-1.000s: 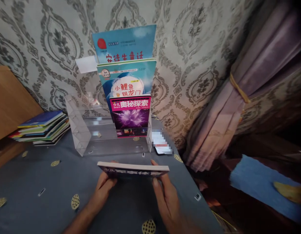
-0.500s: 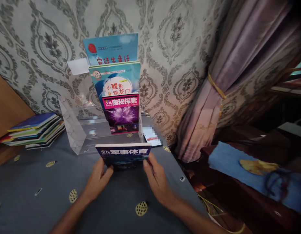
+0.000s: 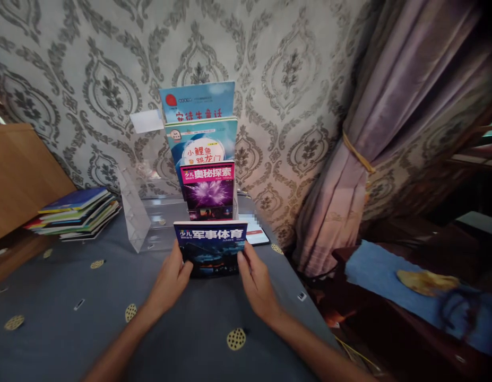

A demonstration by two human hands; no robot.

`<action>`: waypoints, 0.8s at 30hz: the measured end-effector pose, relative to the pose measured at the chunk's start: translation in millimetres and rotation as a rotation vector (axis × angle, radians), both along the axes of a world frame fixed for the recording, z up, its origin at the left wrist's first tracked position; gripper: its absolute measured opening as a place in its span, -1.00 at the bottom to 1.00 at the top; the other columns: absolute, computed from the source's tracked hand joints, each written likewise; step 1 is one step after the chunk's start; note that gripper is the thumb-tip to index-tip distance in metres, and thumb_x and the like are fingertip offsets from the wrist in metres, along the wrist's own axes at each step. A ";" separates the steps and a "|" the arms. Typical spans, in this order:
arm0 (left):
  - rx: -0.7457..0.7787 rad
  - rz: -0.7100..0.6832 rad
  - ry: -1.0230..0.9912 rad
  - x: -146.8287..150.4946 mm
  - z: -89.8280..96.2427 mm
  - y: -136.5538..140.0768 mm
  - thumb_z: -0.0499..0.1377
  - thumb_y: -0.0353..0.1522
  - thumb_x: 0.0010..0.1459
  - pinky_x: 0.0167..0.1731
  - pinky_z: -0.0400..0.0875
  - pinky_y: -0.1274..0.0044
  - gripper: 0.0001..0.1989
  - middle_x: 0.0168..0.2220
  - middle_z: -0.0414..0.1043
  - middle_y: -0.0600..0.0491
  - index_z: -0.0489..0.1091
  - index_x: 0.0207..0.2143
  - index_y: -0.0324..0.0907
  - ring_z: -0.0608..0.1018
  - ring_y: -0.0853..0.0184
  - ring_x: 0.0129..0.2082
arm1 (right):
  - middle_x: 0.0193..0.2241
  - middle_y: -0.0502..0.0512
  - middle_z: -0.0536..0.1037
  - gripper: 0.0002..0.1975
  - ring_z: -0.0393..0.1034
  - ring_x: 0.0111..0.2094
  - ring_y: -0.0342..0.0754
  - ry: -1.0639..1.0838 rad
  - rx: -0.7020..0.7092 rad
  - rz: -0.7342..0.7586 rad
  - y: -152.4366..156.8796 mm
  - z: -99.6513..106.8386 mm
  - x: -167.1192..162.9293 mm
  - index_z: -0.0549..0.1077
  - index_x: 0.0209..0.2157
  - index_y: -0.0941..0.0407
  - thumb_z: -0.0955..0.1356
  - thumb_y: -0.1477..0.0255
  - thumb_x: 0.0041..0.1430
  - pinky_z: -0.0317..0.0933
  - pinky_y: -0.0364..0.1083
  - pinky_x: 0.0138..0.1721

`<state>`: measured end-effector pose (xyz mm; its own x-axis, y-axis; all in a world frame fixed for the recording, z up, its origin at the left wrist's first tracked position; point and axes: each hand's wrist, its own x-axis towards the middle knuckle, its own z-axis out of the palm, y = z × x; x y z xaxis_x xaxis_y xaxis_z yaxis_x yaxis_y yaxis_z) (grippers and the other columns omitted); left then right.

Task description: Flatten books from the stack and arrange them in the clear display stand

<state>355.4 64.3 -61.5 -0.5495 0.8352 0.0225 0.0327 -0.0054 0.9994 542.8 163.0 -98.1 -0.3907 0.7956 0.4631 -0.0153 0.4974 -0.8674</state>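
Note:
A dark blue book (image 3: pixel 212 252) with white Chinese lettering is held by its two sides, its cover tilted toward me. My left hand (image 3: pixel 174 276) grips the left edge with the thumb in front; my right hand (image 3: pixel 257 278) grips the right edge the same way. Just beyond it stands a clear acrylic rack (image 3: pixel 135 217) with stepped tiers. In the rack's right part a pink and purple book (image 3: pixel 209 191) is at the front, a teal book (image 3: pixel 204 132) behind it, and a light blue book (image 3: pixel 198 101) at the back.
On the left a stack of books (image 3: pixel 76 209) lies beside a wooden panel (image 3: pixel 28 170). A phone (image 3: pixel 256 233) rests right of the rack. The patterned tablecloth (image 3: pixel 206 334) ends at the right, near a tied curtain (image 3: pixel 329 212) and a blue cloth (image 3: pixel 373 270).
The dark blue book has been tipped more upright, so more of its cover shows, and it is nearer the rack in view. The whole view has shifted slightly. Both hands keep their grip.

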 end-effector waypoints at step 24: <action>-0.032 -0.043 0.289 -34.7 49.4 57.4 0.19 -0.53 -0.17 -0.62 0.23 0.61 -0.45 -0.42 0.35 0.13 0.37 -0.03 -0.15 0.38 0.32 -0.49 | -0.04 0.27 0.57 -0.55 0.44 -0.07 0.17 -0.114 0.175 -0.165 71.9 37.3 -62.0 0.42 0.11 0.12 0.13 0.28 0.34 0.28 0.12 0.02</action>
